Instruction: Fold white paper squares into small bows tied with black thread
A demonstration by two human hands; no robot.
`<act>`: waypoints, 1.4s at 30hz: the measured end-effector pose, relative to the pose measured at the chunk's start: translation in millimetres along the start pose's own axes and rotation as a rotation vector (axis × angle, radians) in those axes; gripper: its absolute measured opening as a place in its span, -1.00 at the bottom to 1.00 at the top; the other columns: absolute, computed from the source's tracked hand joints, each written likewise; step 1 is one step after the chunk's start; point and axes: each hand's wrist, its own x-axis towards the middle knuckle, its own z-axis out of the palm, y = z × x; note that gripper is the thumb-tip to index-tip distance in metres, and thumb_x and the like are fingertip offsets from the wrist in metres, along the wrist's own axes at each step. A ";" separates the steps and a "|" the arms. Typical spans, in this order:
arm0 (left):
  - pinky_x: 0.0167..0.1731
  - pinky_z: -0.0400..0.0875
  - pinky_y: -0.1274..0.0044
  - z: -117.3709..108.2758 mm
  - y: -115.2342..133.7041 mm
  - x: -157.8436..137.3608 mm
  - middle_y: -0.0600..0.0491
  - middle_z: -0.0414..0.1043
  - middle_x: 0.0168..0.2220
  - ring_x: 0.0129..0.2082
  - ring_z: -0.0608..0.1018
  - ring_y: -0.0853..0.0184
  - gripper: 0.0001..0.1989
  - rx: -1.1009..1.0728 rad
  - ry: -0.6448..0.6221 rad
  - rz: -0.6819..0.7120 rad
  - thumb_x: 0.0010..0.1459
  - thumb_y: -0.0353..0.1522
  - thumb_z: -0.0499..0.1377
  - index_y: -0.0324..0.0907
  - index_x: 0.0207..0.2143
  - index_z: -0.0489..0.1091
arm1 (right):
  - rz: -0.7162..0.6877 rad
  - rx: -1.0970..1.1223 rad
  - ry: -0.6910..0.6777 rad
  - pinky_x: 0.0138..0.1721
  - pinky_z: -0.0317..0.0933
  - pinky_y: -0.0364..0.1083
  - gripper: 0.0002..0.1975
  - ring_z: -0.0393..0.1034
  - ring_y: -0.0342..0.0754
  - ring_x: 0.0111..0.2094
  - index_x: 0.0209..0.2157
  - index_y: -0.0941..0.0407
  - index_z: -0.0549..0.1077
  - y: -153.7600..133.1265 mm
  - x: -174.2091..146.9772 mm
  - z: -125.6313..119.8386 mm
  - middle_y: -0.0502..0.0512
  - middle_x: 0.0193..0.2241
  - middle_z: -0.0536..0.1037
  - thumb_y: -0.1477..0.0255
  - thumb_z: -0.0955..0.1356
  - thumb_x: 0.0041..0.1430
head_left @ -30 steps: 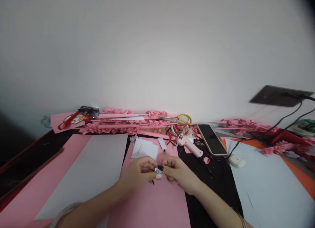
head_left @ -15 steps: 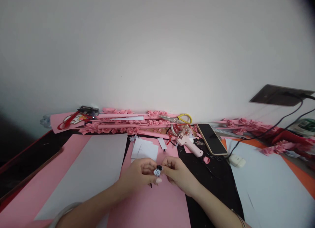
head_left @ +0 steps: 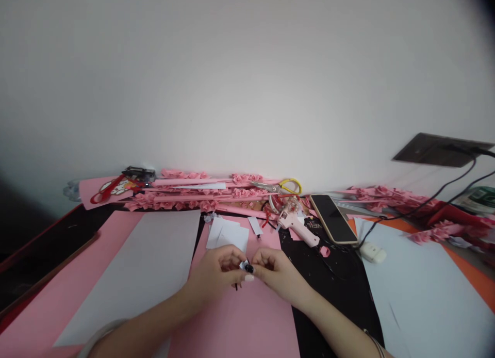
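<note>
A small pale paper piece with a glossy black part [head_left: 247, 266] is held at the middle of the desk, over a pink sheet [head_left: 247, 322]. My left hand [head_left: 220, 270] pinches it from the left between thumb and fingers. From the right, my right hand [head_left: 280, 275] closes its thumb and fingertips on the black side. A thin dark tip [head_left: 236, 286] pokes out below my left fingers. The fingers hide much of the piece, so its exact kind cannot be told. Just beyond my left hand lie white paper squares [head_left: 233, 237].
Behind the hands lie a pink glue gun [head_left: 299, 228], a phone [head_left: 334, 218], yellow-handled scissors [head_left: 290, 186] and pink paper flowers [head_left: 174, 203] along the wall. A white case [head_left: 372, 252] and cables [head_left: 425, 203] are on the right. Large white sheets [head_left: 143, 265] flank the pink one.
The small piece has turned between my fingers: its black part now points down and right, and less of the pale paper shows. My right hand has shifted slightly left.
</note>
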 end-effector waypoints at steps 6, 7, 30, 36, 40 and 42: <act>-0.63 0.34 0.63 0.7 -1.3 -0.6 0.19 0.32 -0.61 -0.63 0.38 0.49 -0.84 0.055 0.005 0.037 -0.10 -0.41 0.26 -0.24 -0.43 0.34 | -0.025 -0.026 0.015 -0.59 -0.17 -0.20 -0.68 -0.07 -0.23 -0.62 -0.62 0.14 0.18 -0.4 -0.7 0.2 -0.13 -0.67 0.11 0.28 0.30 0.07; -0.62 0.35 0.63 0.5 -1.7 -0.4 0.19 0.33 -0.60 -0.61 0.39 0.48 -0.83 0.051 0.011 0.043 -0.10 -0.42 0.26 -0.23 -0.42 0.34 | -0.031 -0.019 0.013 -0.59 -0.17 -0.20 -0.69 -0.08 -0.23 -0.62 -0.62 0.14 0.19 -0.3 -1.0 0.4 -0.14 -0.68 0.10 0.28 0.29 0.08; -0.47 0.41 0.56 -4.2 -0.3 1.7 0.04 0.48 -0.38 -0.42 0.49 0.36 -0.75 -0.044 -0.011 0.029 -0.02 -0.35 0.23 -0.19 -0.23 0.45 | -0.131 -0.005 0.197 -0.60 -0.16 -0.20 -0.82 -0.07 -0.22 -0.64 -0.52 0.15 0.29 4.0 0.3 -2.5 -0.17 -0.68 0.09 0.37 0.34 0.04; -0.39 0.40 0.56 -2.4 5.8 0.4 0.05 0.50 -0.34 -0.37 0.49 0.36 -0.76 -0.118 -0.001 -0.079 -0.11 -0.39 0.28 -0.19 -0.30 0.47 | -0.168 0.050 0.210 -0.60 -0.17 -0.20 -0.83 -0.08 -0.23 -0.64 -0.53 0.15 0.29 4.2 0.0 -2.8 -0.17 -0.68 0.08 0.39 0.35 0.03; -0.38 0.39 0.55 -1.6 8.2 0.6 0.05 0.49 -0.37 -0.39 0.48 0.38 -0.78 -0.160 -0.028 -0.105 -0.12 -0.39 0.29 -0.21 -0.33 0.46 | -0.153 0.101 0.180 -0.61 -0.19 -0.20 -0.83 -0.10 -0.24 -0.65 -0.52 0.14 0.28 6.2 0.8 -2.9 -0.18 -0.69 0.08 0.39 0.35 0.02; -0.38 0.38 0.55 -1.4 8.3 1.6 0.06 0.49 -0.39 -0.41 0.48 0.39 -0.78 -0.178 -0.038 -0.113 -0.15 -0.40 0.31 -0.22 -0.35 0.45 | -0.154 0.106 0.175 -0.61 -0.20 -0.20 -0.83 -0.10 -0.24 -0.65 -0.53 0.14 0.29 7.2 1.2 -3.1 -0.18 -0.69 0.09 0.40 0.36 0.02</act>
